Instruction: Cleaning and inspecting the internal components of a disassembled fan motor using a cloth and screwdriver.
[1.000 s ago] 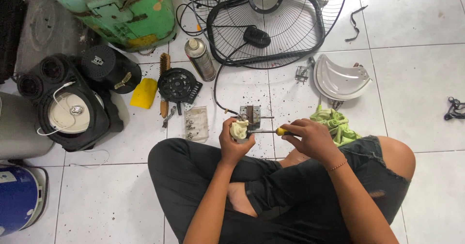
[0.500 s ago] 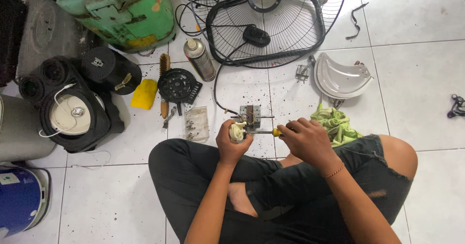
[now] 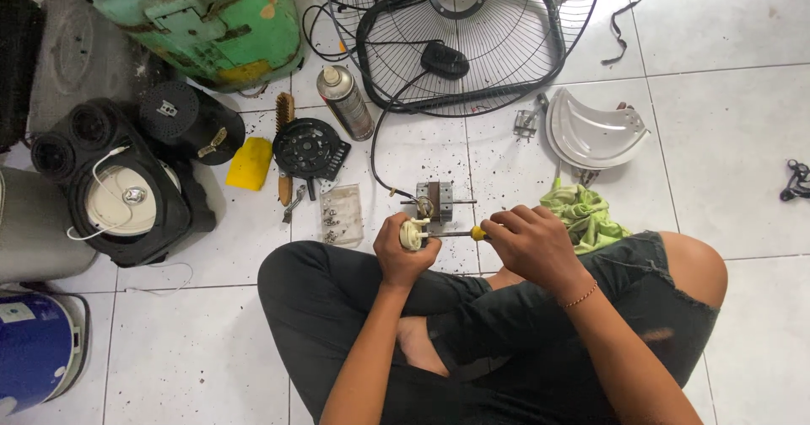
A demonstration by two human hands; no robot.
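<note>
Head view: hands clamped, left (image 3: pixel 405 256) on half-hidden cream part (image 3: pixel 413 234), right (image 3: pixel 533 244) over screwdriver (image 3: pixel 456 234).

A person sits cross-legged on a white tiled floor (image 3: pixel 742 37). The left hand (image 3: pixel 405 252) grips a small cream round part (image 3: pixel 413 234). The right hand (image 3: pixel 531 244) holds a yellow-handled screwdriver (image 3: pixel 451 234), its tip against that part. Just beyond the hands lies a small metal motor (image 3: pixel 439 199), and a green rag (image 3: pixel 584 210) sits beside the right hand. Farther off are a wire fan guard (image 3: pixel 489 29), a spray can (image 3: pixel 346 102), a white curved cover (image 3: pixel 591 130) and a bag of screws (image 3: pixel 341 215).
</note>
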